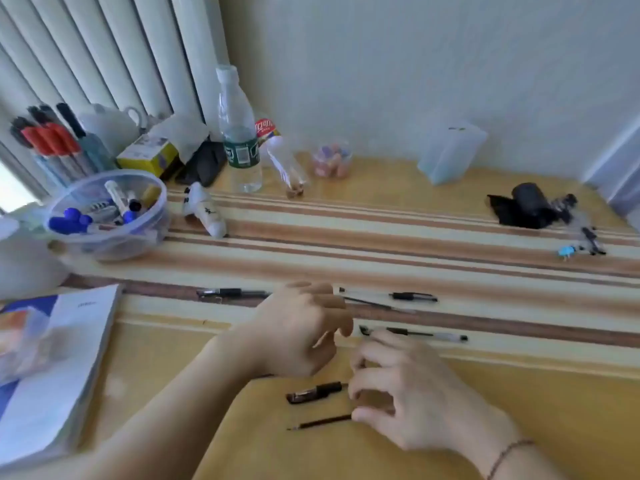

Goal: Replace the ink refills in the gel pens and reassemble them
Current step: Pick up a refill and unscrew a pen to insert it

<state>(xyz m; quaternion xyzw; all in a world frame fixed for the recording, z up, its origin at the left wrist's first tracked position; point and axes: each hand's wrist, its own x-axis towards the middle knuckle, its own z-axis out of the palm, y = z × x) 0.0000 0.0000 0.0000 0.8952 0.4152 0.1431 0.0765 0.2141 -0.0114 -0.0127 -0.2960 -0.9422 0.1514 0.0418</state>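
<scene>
Head view: my right hand (pixel 408 393) hovered with fingers curled loosely, gripping nothing, just at 3 o'clock of a dark refill (pixel 320 422) and a black pen section (pixel 317 392). My left hand (pixel 301 334) sat half-closed; I could not tell whether it held anything. I judged the refill light, thin, bendable and slick, best pinched mid-shaft, away from the tip. It looked dark brown, needle-pointed. A clear pen (pixel 415 333) lay at 12 o'clock of my right hand.
</scene>
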